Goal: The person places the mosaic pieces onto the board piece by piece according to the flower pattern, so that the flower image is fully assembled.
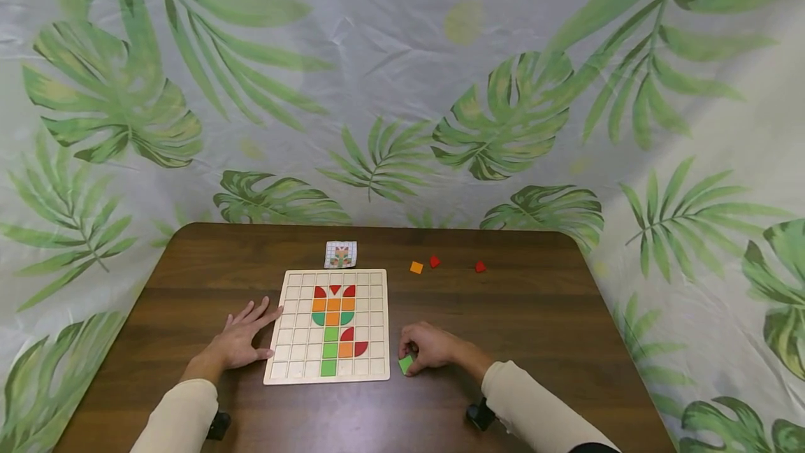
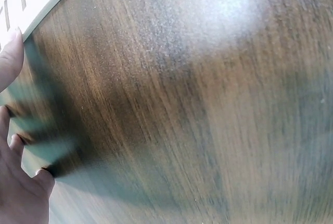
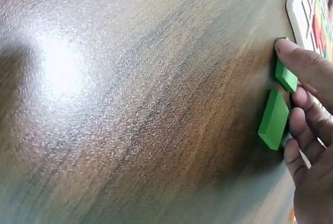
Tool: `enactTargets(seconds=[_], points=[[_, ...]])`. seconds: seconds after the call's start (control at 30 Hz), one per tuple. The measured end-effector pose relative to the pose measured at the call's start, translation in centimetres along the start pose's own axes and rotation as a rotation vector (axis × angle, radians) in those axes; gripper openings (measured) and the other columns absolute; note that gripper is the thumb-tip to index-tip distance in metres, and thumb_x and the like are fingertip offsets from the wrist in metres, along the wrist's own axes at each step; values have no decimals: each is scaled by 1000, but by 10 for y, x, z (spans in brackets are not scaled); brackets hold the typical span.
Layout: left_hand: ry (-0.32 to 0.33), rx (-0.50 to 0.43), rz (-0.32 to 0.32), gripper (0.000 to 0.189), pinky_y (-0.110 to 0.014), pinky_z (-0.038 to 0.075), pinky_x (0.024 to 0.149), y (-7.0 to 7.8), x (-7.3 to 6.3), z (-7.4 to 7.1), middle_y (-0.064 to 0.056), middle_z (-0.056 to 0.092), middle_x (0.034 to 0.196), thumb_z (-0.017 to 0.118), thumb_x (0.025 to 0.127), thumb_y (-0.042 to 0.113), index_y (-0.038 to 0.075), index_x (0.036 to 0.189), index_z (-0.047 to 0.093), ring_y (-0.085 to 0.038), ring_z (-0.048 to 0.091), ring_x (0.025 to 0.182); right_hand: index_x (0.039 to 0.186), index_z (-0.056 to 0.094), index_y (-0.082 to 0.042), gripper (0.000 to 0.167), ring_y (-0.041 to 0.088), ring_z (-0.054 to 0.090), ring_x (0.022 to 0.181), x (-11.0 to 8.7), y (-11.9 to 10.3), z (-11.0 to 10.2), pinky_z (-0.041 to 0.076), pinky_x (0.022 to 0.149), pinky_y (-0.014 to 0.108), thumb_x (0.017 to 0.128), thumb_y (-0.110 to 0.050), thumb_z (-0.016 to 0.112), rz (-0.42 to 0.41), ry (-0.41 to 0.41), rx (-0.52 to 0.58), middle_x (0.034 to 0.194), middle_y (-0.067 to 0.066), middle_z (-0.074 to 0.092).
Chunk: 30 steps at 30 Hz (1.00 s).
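Note:
A pale wooden grid board lies on the table, filled in part with red, orange and green pieces in a flower shape. My left hand rests at the board's left edge, fingers spread, the thumb touching its rim in the left wrist view. Right of the board, my right hand pinches a green tile between thumb and fingers. A second green tile lies against the table beside those fingers in the right wrist view. In the head view the hand hides part of the green pieces.
Behind the board lies a small printed pattern card. Loose pieces lie to the back right: an orange square, a red piece and another red piece. A leaf-patterned cloth hangs behind the dark wooden table.

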<state>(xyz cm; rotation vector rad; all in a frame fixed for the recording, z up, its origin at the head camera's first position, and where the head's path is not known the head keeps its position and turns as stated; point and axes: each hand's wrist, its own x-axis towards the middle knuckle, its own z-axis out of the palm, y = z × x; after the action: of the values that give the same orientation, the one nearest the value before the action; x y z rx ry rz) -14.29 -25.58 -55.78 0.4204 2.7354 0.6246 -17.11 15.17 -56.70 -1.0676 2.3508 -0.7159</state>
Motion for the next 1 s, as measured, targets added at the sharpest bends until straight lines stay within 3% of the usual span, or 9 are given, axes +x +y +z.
enactTargets(seconds=[0.4, 0.6, 1.0], points=[[2, -7, 1, 83, -76, 9, 101, 0, -1, -1, -27, 21, 154, 76, 78, 37, 11, 147, 39, -54, 15, 138, 79, 66, -13, 22, 1, 46, 65, 0, 1, -2, 42, 60, 17, 70, -11, 86, 51, 28, 112, 69, -8, 56], [8, 7, 8, 83, -76, 11, 101, 1, -1, -4, -27, 23, 154, 77, 77, 38, 11, 146, 40, -54, 17, 137, 80, 68, -11, 15, -1, 48, 61, 4, 2, -5, 43, 57, 17, 76, -7, 82, 59, 37, 167, 68, -10, 57], [7, -3, -18, 84, -75, 9, 102, 0, -1, 1, -26, 22, 155, 77, 77, 36, 10, 147, 39, -53, 15, 139, 88, 73, -8, 5, 4, 52, 66, 26, -4, -11, 47, 63, 19, 83, -8, 75, 95, 185, 243, 74, -6, 63]])
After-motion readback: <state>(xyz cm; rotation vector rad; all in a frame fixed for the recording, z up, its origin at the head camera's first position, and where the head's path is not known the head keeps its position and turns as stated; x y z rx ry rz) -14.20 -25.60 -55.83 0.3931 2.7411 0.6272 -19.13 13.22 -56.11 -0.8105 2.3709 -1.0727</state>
